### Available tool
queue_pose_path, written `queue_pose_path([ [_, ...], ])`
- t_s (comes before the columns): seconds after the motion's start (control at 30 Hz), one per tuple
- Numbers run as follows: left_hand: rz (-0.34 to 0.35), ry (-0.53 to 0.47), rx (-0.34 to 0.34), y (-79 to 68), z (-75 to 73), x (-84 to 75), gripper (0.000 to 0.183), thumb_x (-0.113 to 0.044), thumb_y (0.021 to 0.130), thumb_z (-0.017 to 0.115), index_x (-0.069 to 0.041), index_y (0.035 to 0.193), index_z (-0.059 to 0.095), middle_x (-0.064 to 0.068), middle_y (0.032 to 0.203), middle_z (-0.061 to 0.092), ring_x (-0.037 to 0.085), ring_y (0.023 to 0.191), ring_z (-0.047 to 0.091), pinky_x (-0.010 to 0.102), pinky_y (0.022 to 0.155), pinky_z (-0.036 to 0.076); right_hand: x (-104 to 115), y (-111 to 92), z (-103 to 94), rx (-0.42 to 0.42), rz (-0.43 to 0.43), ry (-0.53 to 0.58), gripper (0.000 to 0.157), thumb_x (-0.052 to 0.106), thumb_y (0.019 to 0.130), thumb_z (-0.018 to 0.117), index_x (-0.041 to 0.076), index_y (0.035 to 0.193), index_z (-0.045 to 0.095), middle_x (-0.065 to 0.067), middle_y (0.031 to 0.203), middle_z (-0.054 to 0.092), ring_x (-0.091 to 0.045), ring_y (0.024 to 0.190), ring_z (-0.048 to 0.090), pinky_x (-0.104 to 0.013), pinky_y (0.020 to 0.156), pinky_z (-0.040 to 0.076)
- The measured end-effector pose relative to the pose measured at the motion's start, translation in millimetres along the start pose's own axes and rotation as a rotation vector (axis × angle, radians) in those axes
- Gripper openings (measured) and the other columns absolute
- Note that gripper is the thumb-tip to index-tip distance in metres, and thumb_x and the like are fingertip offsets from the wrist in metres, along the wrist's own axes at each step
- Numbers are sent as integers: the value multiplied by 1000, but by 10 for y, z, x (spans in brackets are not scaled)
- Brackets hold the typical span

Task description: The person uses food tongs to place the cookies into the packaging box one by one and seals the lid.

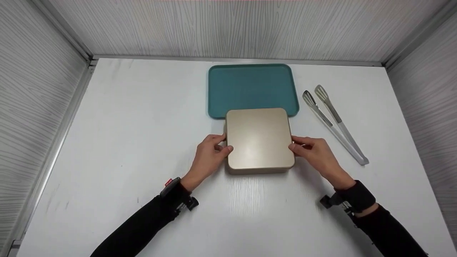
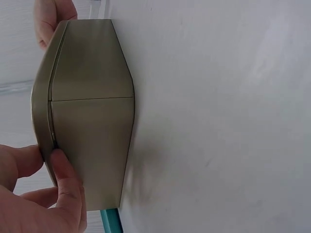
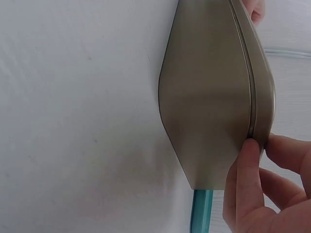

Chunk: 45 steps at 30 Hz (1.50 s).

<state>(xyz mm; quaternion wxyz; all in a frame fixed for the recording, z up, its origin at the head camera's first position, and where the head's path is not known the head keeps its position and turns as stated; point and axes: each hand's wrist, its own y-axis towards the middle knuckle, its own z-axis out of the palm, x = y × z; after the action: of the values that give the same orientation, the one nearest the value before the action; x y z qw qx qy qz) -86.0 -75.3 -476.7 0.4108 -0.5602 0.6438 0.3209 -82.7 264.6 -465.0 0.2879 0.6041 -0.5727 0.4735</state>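
Observation:
A square gold tin box (image 1: 260, 139) with rounded corners stands on the white table, its lid on. My left hand (image 1: 210, 154) pinches the lid's left edge, thumb on top and fingers at the seam below the rim. On the opposite side my right hand (image 1: 317, 155) pinches the lid's right edge in the same way. In the left wrist view a thin dark seam runs between the lid (image 2: 41, 104) and the tin's body (image 2: 92, 131). A similar narrow line shows under the lid rim (image 3: 262, 92) in the right wrist view. The inside of the tin is hidden.
A teal tray (image 1: 252, 87) lies just behind the tin, its front edge partly covered by it. Metal tongs (image 1: 337, 126) lie spread on the table to the right. Grey wood-grain panels (image 1: 235, 28) border the table at the back and both sides.

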Motion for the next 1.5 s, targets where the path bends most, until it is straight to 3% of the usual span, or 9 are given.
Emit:
queue_pose_path([
  [0.43, 0, -16, 20, -3, 0, 3, 50, -18, 99, 72, 5, 142, 59, 15, 130, 63, 23, 100, 70, 34, 82, 58, 6, -11, 11, -12, 83, 144, 54, 23, 99, 72, -4, 143, 58, -24, 137, 60, -6, 106, 69, -25, 91, 57],
  [0.7, 3, -1, 18, -7, -14, 11, 51, -18, 99, 72, 5, 142, 59, 15, 130, 63, 24, 101, 70, 35, 82, 58, -4, 15, 40, -14, 81, 178, 53, 21, 99, 73, -6, 142, 58, -22, 130, 61, -9, 103, 69, -27, 90, 58],
  [0.8, -3, -23, 22, 3, -20, 7, 53, -19, 99, 72, 5, 144, 57, 15, 132, 61, 25, 104, 69, 36, 83, 59, 6, 31, 32, -12, 52, 92, 54, 24, 101, 70, -6, 144, 56, -22, 125, 61, -17, 105, 70, -28, 89, 58],
  [0.9, 35, 7, 15, 38, -5, -16, 59, -24, 100, 68, 3, 150, 50, 16, 142, 55, 26, 119, 63, 38, 93, 56, 59, 45, 46, -57, -45, -88, 55, 29, 106, 62, -7, 146, 52, -23, 125, 63, -28, 110, 69, -36, 92, 58],
  [1.03, 199, 216, 19, 152, 66, -74, 72, -36, 103, 59, 5, 158, 35, 19, 161, 35, 31, 148, 36, 42, 119, 34, 158, 124, 140, -146, -283, -403, 59, 29, 109, 55, -10, 152, 43, -27, 144, 54, -39, 131, 55, -51, 107, 46],
  [1.13, 309, 420, 38, 271, 138, -111, 81, -46, 104, 53, 6, 160, 27, 20, 169, 18, 34, 158, 13, 45, 126, 16, 202, 259, 246, -141, -410, -633, 72, 35, 108, 56, -11, 157, 31, -29, 161, 34, -42, 149, 33, -56, 119, 31],
  [1.27, 328, 586, 87, 407, 225, -123, 93, -61, 103, 46, 4, 163, 18, 20, 172, 4, 34, 159, -3, 50, 127, 7, 206, 453, 357, -60, -387, -801, 87, 51, 108, 48, -9, 161, 16, -26, 169, 12, -38, 158, 9, -56, 124, 17],
  [1.37, 288, 605, 147, 458, 262, -125, 102, -71, 101, 40, 4, 164, 10, 20, 172, -5, 30, 158, -12, 51, 127, 3, 201, 533, 384, -21, -324, -805, 91, 58, 107, 43, -6, 162, 10, -23, 171, 4, -35, 158, 1, -58, 124, 13],
  [1.5, 271, 607, 189, 470, 266, -134, 108, -77, 99, 34, 4, 163, 5, 21, 171, -10, 29, 157, -16, 47, 127, 2, 189, 560, 400, -31, -318, -768, 93, 60, 106, 43, -6, 163, 11, -23, 171, 5, -35, 158, 3, -56, 125, 13],
])
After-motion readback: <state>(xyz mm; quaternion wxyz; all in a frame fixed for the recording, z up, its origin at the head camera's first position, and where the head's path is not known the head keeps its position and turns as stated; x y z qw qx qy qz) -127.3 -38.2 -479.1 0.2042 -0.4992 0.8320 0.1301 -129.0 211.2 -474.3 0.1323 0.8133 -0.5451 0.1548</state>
